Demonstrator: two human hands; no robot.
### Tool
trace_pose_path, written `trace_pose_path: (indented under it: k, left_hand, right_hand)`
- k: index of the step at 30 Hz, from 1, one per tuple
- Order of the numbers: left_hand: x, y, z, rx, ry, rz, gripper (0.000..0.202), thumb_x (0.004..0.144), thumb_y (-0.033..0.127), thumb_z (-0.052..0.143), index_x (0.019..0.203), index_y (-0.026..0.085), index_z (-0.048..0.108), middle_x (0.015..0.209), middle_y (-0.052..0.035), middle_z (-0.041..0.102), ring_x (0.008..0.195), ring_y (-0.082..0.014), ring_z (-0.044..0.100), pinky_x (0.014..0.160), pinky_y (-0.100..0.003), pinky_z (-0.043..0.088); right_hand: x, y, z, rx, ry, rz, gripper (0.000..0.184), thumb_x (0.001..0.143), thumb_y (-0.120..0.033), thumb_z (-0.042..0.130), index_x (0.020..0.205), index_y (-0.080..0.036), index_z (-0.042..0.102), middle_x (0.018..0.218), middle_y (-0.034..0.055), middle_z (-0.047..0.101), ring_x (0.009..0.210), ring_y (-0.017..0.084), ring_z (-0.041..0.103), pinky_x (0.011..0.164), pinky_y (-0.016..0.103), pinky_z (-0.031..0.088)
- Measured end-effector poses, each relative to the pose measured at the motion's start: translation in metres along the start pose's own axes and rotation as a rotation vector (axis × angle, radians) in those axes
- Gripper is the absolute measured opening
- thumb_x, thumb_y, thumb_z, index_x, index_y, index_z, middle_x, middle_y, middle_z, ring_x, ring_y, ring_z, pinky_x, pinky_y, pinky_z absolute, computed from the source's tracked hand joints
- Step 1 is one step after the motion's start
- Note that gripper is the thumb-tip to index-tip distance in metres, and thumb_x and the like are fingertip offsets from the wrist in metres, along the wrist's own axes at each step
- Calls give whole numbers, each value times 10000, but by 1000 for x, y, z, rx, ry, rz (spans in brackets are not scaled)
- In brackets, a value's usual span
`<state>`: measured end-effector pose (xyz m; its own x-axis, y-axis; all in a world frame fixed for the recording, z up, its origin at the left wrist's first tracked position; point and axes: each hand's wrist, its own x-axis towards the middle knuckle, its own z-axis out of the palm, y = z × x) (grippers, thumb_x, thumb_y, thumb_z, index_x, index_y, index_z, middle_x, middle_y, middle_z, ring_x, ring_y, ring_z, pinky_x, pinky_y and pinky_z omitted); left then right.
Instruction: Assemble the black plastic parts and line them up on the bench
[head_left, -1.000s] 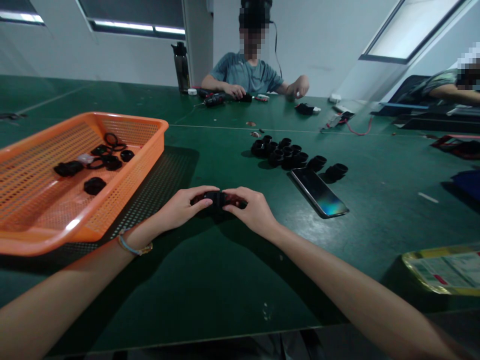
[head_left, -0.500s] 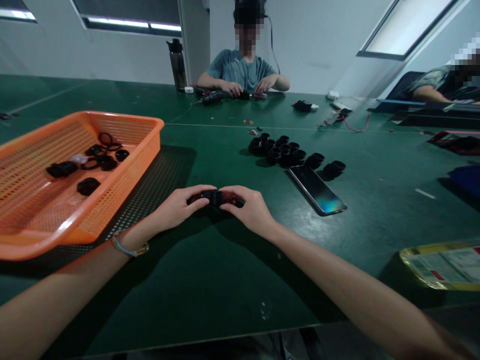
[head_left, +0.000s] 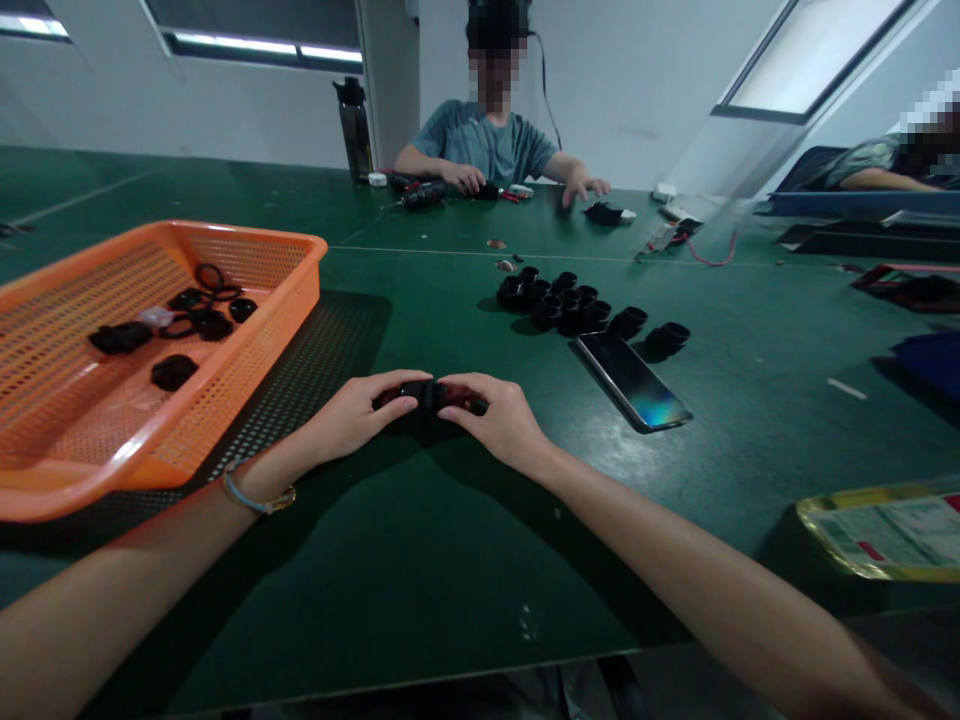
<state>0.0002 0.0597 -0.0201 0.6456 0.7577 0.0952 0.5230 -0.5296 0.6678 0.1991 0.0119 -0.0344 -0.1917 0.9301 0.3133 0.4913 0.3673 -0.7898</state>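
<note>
Two hands (head_left: 361, 408) (head_left: 499, 415) pinching opposite ends, black part (head_left: 428, 394) between them, green table (head_left: 390, 590) beneath

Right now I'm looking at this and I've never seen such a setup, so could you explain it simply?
There is no machine here. The grip is two bare hands: the left hand and right hand hold a small black object, partly hidden by fingers. One camera on that person's head looks forward and down. On the green table sit an orange perforated plastic basket with loose black parts inside, a cluster of short black cylindrical pieces, and a flat, dark-screened phone. A person in a blue-grey shirt sits opposite.
</note>
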Motion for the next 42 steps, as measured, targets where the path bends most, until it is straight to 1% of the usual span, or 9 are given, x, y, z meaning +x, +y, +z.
trace_pose_path:
  k: [7,15,20,29,34,39,42]
  left_hand:
    - [0,1,1,-5,11,14,489,820,430,407,1195,156,562,1165,-75,642,1033,-242,592,887,-336,450]
    - [0,-2,1,-6,0,0,496,818,436,408,1202,159,557,1159,-77,645,1022,-246,595,878,-349,454]
    - [0,-1,0,-9,1,3,494,819,429,410,1205,158,554,1177,-79,636,1048,-245,585,901,-355,443]
    - [-1,1,-1,-11,-1,-2,470,821,423,422,1198,179,560,1179,-65,639,1062,-246,580,919,-357,441]
    - [0,1,0,-6,-3,-2,484,823,432,417,1203,169,559,1174,-73,638,1044,-251,586,899,-352,450]
    - [0,1,0,8,-12,-20,495,817,433,409,1204,160,557,1149,-82,647,993,-255,602,871,-366,457]
    - [0,2,0,5,-14,-16,498,817,439,406,1200,160,559,1145,-83,648,988,-254,602,872,-365,454]
  right_hand:
    - [1,-2,0,-54,11,0,249,730,-125,679,974,-173,677,830,26,687,701,126,610,646,265,494]
    - [2,-3,-1,-77,-1,8,228,753,-161,668,981,-174,676,840,29,690,687,121,601,634,260,485]
    - [1,-4,-2,-79,-19,19,233,769,-176,656,1001,-156,671,855,40,691,700,127,602,635,267,484]
    - [1,-2,-1,-81,-20,8,202,782,-195,644,982,-185,674,843,30,688,700,132,606,628,270,486]
    - [0,-4,-1,-63,-20,15,212,773,-182,643,984,-169,660,854,37,685,699,129,605,641,275,492]
    - [-1,-5,0,34,-42,31,377,729,-119,655,1094,-156,568,819,16,664,697,122,614,676,284,513]
    - [-1,-4,0,43,-48,31,324,728,-86,639,1034,-171,577,827,8,656,717,119,618,693,286,520]
